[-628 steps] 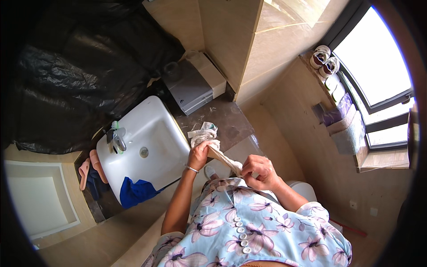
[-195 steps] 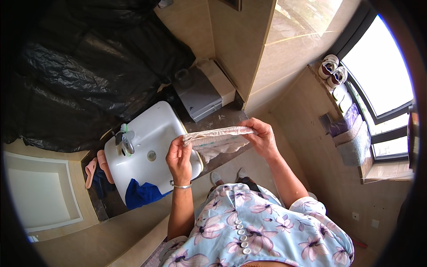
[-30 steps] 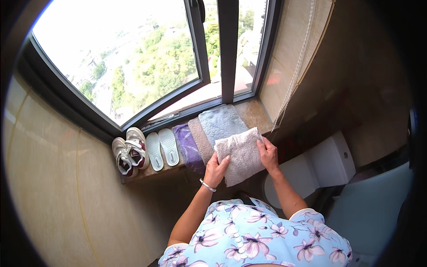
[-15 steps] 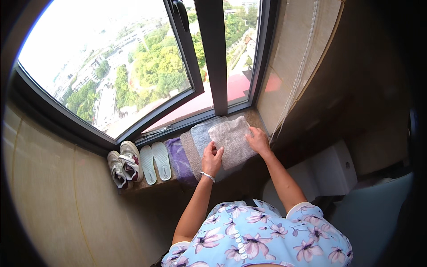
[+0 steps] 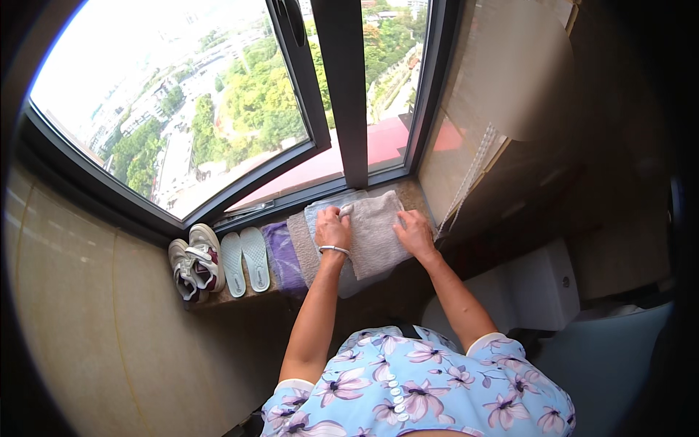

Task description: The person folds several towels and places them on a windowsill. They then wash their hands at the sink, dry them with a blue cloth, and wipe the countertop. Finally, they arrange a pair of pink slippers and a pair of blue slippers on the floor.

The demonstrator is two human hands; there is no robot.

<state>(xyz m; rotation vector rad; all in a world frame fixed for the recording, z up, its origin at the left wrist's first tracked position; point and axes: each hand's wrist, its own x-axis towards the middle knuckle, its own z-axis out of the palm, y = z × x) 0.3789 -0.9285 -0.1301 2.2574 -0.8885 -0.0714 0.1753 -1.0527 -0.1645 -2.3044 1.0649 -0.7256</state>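
Left hand and right hand, fingers curled, pinch unclear, flank a pale towel overlapping a blue cloth on the windowsill, where an uneven tug could slide it off.

We record the sill as mottled, stone-like. Toward its right end, the greyish-pink cloth reads as towelling: matt, rough nap. Left of it, the tan cloth – matt, pebbly pile. Toward the left end, we see pale insoles, matt and textured. Window frame: dark, smooth, low sheen. Bracelet: silvery metal, polished. Wall tile – smooth, lightly glossy.
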